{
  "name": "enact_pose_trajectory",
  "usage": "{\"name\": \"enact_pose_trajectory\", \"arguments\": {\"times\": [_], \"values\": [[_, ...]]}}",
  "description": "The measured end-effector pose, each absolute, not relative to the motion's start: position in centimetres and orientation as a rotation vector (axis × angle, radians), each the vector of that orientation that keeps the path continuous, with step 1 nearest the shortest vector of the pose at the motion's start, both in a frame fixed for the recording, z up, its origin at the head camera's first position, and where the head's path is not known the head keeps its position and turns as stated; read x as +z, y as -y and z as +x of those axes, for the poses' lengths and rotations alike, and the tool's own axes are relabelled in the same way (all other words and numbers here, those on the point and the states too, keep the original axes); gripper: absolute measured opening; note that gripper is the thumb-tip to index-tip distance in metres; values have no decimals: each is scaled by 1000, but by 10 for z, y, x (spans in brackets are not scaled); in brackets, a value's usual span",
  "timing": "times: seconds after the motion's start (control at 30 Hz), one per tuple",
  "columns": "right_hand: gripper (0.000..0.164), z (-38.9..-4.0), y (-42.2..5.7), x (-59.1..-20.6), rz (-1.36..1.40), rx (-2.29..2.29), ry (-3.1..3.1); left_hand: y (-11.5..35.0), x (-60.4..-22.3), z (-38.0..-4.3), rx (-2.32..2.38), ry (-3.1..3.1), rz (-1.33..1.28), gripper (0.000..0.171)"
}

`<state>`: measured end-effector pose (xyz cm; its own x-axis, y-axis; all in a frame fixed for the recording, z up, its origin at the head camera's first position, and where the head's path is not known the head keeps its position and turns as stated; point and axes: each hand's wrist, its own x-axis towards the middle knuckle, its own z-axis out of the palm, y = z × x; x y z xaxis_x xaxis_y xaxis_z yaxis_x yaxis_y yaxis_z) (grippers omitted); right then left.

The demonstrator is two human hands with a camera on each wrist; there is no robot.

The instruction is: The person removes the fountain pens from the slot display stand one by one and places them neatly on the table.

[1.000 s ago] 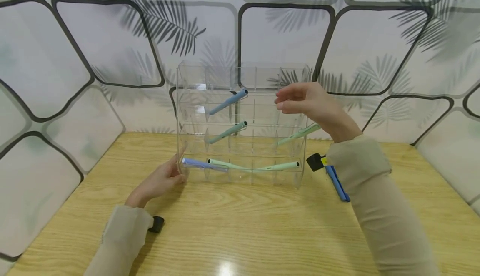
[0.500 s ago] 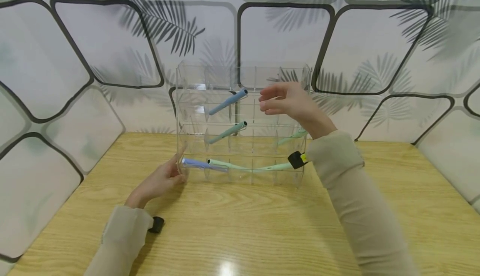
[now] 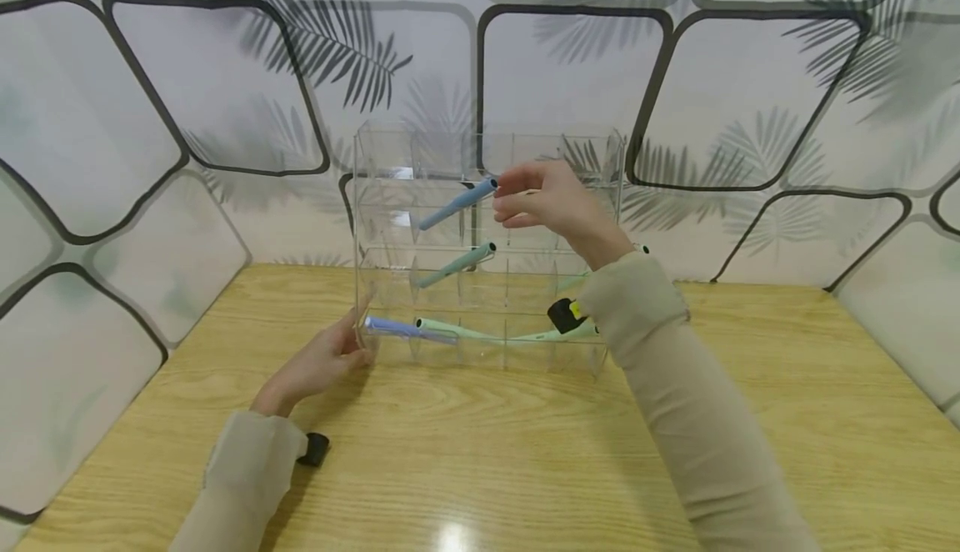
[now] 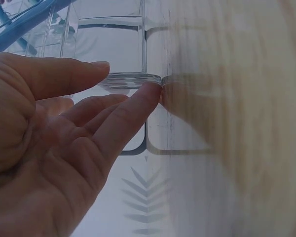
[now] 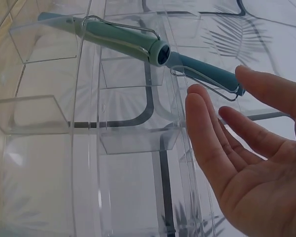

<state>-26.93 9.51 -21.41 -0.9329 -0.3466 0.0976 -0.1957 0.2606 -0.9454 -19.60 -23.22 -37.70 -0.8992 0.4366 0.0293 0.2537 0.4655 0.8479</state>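
Note:
A clear tiered pen rack point(image 3: 505, 353) stands on the wooden table. A blue pen point(image 3: 453, 208) slants across its upper part, and a teal pen point(image 3: 453, 266) lies one tier lower. My right hand point(image 3: 551, 206) is at the blue pen's cap end; in the right wrist view the thumb tip overlaps that end, while the other fingers point(image 5: 207, 133) extend without curling round it. At the rack's lower left side, my left hand point(image 3: 322, 360) rests against the clear side wall, its fingers extended and thumb toward the front, as the left wrist view shows.
Along the bottom tier lie a periwinkle pen point(image 3: 390, 327) and two light green pens, the left one point(image 3: 450, 329) crossing the periwinkle pen. Another light green pen point(image 3: 573, 281) is partly hidden behind the right sleeve point(image 3: 637, 302). A patterned wall backs the table point(image 3: 450, 452).
My right hand has moved left across the rack's upper front to the blue pen's cap end. The blue item on the table at right is now hidden. My left hand stays in place.

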Motion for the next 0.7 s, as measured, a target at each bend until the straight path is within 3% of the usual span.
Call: {"name": "enact_pose_trajectory", "arguments": {"times": [0.7], "values": [[35, -279, -67, -211, -437, -1684, -2439, 232, -376, -195, 1439, -2505, 607, 87]]}}
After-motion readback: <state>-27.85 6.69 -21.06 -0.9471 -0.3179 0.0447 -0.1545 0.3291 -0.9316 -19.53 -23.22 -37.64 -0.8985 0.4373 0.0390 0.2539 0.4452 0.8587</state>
